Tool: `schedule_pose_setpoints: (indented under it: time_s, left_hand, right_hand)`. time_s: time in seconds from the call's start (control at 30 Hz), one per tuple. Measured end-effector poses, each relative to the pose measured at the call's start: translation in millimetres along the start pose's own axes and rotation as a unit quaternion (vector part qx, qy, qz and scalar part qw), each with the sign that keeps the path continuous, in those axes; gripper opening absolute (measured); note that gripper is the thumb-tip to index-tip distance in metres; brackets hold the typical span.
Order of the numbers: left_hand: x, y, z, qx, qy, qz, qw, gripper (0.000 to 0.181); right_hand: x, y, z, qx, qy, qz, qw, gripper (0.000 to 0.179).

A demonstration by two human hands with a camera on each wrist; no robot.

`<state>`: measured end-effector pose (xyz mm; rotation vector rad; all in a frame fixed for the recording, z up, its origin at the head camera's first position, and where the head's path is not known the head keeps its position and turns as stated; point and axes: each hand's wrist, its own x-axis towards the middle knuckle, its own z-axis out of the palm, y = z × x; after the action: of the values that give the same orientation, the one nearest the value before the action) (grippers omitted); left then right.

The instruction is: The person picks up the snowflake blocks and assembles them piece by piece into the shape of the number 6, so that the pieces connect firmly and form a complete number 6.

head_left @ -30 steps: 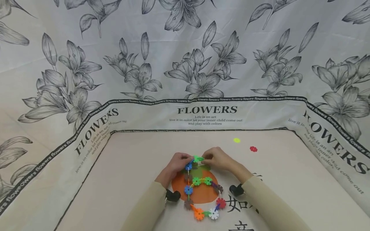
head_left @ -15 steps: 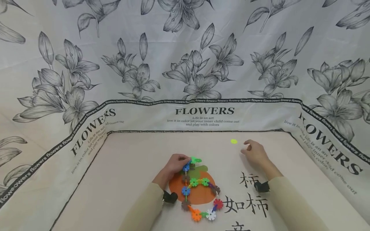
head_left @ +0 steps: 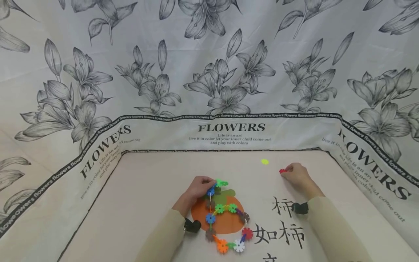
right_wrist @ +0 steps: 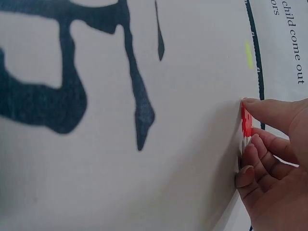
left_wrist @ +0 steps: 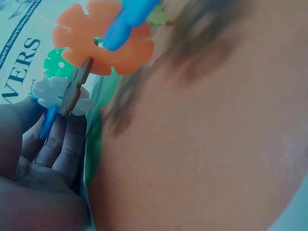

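Note:
A chain of interlocked plastic snowflake discs (head_left: 210, 218) forms a ring with a stem running up from its left side. My left hand (head_left: 198, 187) pinches a blue disc (head_left: 211, 190) at the stem's top, beside a bright green disc (head_left: 220, 183). In the left wrist view an orange disc (left_wrist: 101, 38) and a white disc (left_wrist: 60, 92) show large, linked by brown and blue ones. Off to the right, my right hand (head_left: 298, 176) pinches a loose red snowflake disc (head_left: 283, 171) between thumb and fingers, close over the table in the right wrist view.
One yellow disc (head_left: 264, 162) lies alone toward the back of the table. The pale tablecloth (head_left: 147, 203) carries a printed orange persimmon (head_left: 229, 222) under the chain and black characters (head_left: 283, 205) to its right. Flower-printed cloth (head_left: 229, 94) rises behind and at both sides.
My right hand has left the green disc at the chain's top, moved right across the table and taken hold of the red disc. My left hand has kept its grip on the chain.

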<state>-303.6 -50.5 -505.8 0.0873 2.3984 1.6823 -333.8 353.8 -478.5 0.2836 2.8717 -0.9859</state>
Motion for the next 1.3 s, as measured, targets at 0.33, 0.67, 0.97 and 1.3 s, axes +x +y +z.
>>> schedule_pose_setpoints:
  time_s: [0.33,0.67,0.97,1.3]
  left_hand:
    - [-0.6,0.3,-0.7,-0.008,-0.005,-0.016,0.9998,0.021]
    - [1.7,1.3,-2.1,-0.01,-0.014,-0.007,0.9998,0.022]
    - [-0.6,0.8,-3.7,-0.009,-0.013,0.0,0.9999,0.023]
    - [-0.4,1.0,-3.2,-0.006,-0.014,-0.006,0.9999,0.023]
  right_hand:
    - [-11.6,-11,3,0.026,-0.009,-0.04,0.9988,0.03]
    - [-38.4,-64,38,0.129,-0.081,-0.13,0.9798,0.031]
    - [-54.3,-101,77,0.232,-0.185,-0.188,0.9363,0.031]
    - [-55.0,-111,96,0.263,-0.207,-0.178,0.9252,0.033]
